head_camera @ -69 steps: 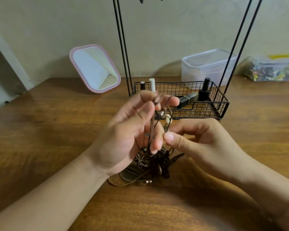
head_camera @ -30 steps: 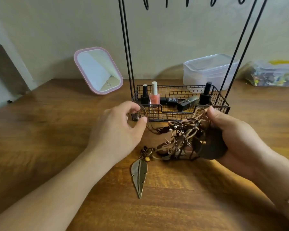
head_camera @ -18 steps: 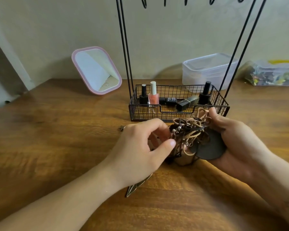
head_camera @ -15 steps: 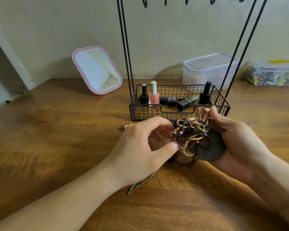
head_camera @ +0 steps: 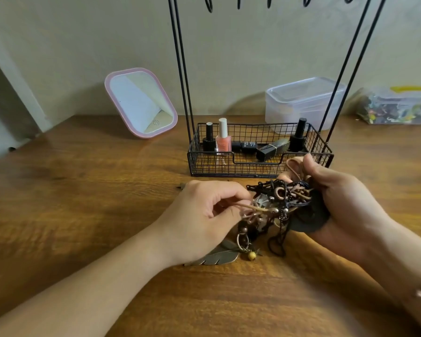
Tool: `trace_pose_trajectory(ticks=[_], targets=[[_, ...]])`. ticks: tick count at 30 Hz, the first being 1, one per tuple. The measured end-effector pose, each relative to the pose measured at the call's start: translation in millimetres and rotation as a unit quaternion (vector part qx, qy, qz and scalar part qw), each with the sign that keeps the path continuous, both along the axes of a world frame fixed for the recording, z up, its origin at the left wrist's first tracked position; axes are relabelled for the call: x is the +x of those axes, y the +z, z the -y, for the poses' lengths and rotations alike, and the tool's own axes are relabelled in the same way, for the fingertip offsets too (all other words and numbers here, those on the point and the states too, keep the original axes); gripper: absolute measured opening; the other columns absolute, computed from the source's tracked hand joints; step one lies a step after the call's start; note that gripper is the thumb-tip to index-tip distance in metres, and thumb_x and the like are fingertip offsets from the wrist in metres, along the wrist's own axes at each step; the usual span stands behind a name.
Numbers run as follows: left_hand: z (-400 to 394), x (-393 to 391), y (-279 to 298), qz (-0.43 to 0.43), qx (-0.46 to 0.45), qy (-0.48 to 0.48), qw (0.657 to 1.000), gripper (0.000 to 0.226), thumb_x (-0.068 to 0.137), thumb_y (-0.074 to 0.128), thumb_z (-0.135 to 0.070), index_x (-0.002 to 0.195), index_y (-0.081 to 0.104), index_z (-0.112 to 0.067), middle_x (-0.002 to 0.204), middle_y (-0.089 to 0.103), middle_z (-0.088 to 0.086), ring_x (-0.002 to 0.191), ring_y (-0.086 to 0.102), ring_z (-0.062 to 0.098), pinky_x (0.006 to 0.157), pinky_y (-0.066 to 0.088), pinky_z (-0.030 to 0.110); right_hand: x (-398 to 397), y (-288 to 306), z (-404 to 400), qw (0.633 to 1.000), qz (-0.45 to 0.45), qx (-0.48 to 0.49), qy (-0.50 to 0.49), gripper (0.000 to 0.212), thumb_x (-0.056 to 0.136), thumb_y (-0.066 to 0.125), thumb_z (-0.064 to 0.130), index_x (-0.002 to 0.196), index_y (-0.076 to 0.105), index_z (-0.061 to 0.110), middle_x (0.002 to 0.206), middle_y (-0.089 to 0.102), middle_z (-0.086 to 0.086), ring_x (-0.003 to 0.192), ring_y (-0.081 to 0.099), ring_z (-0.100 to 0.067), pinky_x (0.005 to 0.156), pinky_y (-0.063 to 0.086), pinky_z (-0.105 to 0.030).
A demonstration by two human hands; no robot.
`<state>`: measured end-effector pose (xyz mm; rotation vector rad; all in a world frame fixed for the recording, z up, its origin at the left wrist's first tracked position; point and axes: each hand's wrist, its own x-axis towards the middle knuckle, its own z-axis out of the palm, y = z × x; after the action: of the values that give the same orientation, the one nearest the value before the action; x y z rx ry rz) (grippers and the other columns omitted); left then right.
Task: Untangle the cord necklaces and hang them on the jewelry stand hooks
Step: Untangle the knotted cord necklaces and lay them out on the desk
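A knot of brown, tan and black cord necklaces [head_camera: 281,200] hangs between my hands just above the wooden table [head_camera: 83,195]. My right hand [head_camera: 345,205] cups the bundle and a dark round pendant [head_camera: 306,217]. My left hand [head_camera: 204,220] pinches a tan cord [head_camera: 255,207] that sticks out of the knot's left side. A bronze feather pendant [head_camera: 216,257] with a yellow bead lies on the table under my left hand. The black wire jewelry stand [head_camera: 258,164] is right behind, its hooks [head_camera: 208,3] bare at the top edge.
The stand's basket holds several nail polish bottles [head_camera: 223,139] and a lipstick. A pink-framed mirror [head_camera: 141,103] leans against the wall at back left. A clear plastic box [head_camera: 304,100] and a bag of small items [head_camera: 399,105] sit at back right.
My left hand let go of the cord it was stretching leftward, came back to the knot and pinched a tan cord. The feather pendant slid in under my left hand. The right hand kept the bundle.
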<state>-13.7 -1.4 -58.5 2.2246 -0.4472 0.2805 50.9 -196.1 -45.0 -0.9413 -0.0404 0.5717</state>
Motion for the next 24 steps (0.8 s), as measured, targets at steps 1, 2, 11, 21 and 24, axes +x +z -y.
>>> trace_pose_trajectory(ticks=[1, 2, 11, 21, 24], targets=[[1, 0, -2, -0.011, -0.010, -0.001, 1.000, 0.017, 0.098, 0.058, -0.010, 0.096, 0.072, -0.018, 0.081, 0.068, -0.010, 0.081, 0.065, 0.013, 0.068, 0.052, 0.025, 0, 0, 0, 1.000, -0.004, 0.005, -0.001, 0.028, 0.102, 0.042, 0.037, 0.096, 0.057, 0.014, 0.072, 0.059, -0.006, 0.060, 0.060, -0.020, 0.068, 0.057, -0.042], [2, 0, -3, -0.036, -0.032, -0.011, 0.999, 0.016, 0.098, 0.056, -0.009, 0.098, 0.071, -0.015, 0.083, 0.068, -0.006, 0.081, 0.064, 0.014, 0.071, 0.054, 0.029, -1, 0, -1, 1.000, -0.007, 0.008, 0.000, 0.028, 0.102, 0.043, 0.037, 0.097, 0.057, 0.014, 0.074, 0.059, -0.006, 0.062, 0.062, -0.021, 0.069, 0.058, -0.042], [16, -4, -2, -0.085, -0.099, 0.034, 0.991, 0.021, 0.083, 0.073, -0.037, 0.092, 0.062, -0.021, 0.082, 0.069, -0.004, 0.077, 0.066, 0.010, 0.073, 0.054, 0.026, -2, -2, -3, 1.000, 0.004, 0.023, -0.016, 0.025, 0.103, 0.040, 0.039, 0.100, 0.053, 0.017, 0.073, 0.059, -0.004, 0.061, 0.058, -0.015, 0.062, 0.058, -0.036], [24, -6, -5, 0.143, 0.004, 0.110, 0.984, 0.021, 0.077, 0.079, -0.039, 0.070, 0.064, -0.026, 0.063, 0.057, -0.013, 0.063, 0.058, 0.013, 0.052, 0.047, 0.028, -10, -5, -11, 0.995, 0.043, 0.069, -0.052, 0.035, 0.103, 0.034, 0.040, 0.102, 0.061, 0.017, 0.075, 0.067, -0.005, 0.063, 0.068, -0.017, 0.058, 0.057, -0.034], [24, -5, -6, 0.136, 0.002, 0.130, 0.982, 0.020, 0.076, 0.076, -0.046, 0.077, 0.070, -0.027, 0.067, 0.060, -0.013, 0.067, 0.060, 0.012, 0.054, 0.049, 0.027, -9, -8, -15, 0.993, 0.043, 0.092, -0.062, 0.033, 0.103, 0.035, 0.040, 0.110, 0.058, 0.017, 0.077, 0.065, -0.005, 0.064, 0.068, -0.016, 0.060, 0.058, -0.036]])
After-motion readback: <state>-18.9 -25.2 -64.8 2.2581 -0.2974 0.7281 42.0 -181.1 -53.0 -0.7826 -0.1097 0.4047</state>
